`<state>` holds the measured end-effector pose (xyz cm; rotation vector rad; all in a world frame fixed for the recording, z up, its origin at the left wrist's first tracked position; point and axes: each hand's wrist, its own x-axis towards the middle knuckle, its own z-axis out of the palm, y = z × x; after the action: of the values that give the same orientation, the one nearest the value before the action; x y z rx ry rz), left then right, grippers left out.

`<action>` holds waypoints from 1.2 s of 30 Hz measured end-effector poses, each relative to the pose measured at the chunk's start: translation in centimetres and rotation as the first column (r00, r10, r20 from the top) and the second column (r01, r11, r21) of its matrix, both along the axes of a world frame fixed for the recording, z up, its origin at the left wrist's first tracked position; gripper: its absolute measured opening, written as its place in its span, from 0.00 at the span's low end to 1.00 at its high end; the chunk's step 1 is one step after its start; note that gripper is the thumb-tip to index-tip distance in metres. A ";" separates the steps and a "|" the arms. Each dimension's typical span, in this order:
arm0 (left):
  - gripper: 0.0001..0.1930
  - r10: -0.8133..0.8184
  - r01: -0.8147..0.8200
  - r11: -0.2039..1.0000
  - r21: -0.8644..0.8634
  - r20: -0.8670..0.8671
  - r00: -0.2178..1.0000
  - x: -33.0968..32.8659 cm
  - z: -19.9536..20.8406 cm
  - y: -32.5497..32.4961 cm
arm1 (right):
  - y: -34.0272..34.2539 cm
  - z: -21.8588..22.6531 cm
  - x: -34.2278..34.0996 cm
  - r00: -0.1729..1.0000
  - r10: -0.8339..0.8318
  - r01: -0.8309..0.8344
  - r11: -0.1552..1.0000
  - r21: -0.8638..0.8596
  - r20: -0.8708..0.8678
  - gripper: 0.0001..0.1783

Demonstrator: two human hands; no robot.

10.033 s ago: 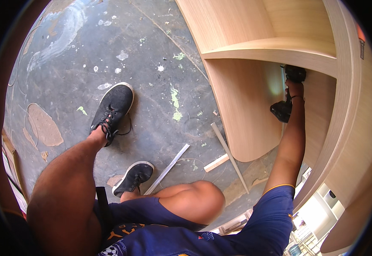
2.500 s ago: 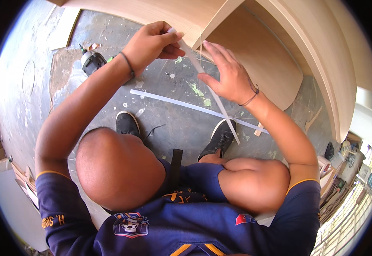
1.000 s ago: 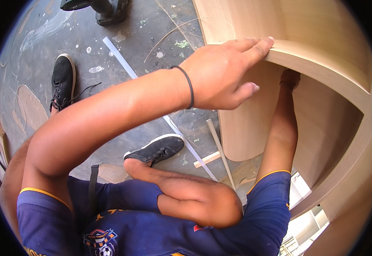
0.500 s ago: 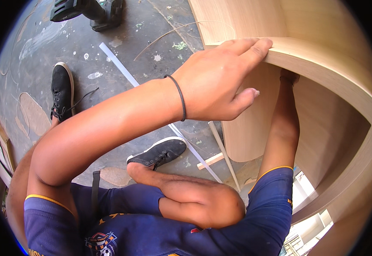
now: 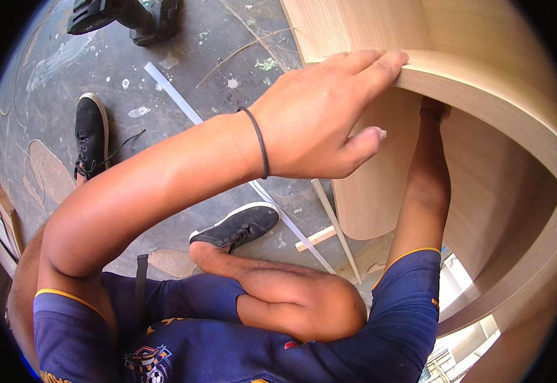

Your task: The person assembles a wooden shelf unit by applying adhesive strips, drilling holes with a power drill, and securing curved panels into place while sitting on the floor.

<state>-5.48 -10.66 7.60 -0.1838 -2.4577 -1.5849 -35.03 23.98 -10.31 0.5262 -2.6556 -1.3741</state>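
Note:
My left hand lies on a pale wood-grained cabinet, its fingers stretched over the front edge of a board and the thumb held apart below. That hand wears a thin black band at the wrist. My right arm reaches up into the open compartment under the same board. Only the wrist and the lower part of my right hand show there; its fingers are hidden behind the board, so what it touches cannot be seen.
A black cordless power tool rests on the stained grey floor at the top left. A long white strip and thin wooden sticks lie beside my folded leg. Flat panels lean at the far left.
The view has shifted very slightly. My left hand stays on the board edge and my right arm stays inside the cabinet.

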 end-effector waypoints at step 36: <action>0.35 0.024 -0.024 0.999 0.023 0.000 1.000 0.2 0.2 0.3 | 1.8 -3.1 -2.6 0.994 -0.105 0.109 0.879 -0.465 0.034 0.31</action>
<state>-5.32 -10.37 7.84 -0.1498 -2.4309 -1.6027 -37.64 25.77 -13.38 0.3286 -2.9128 -0.6964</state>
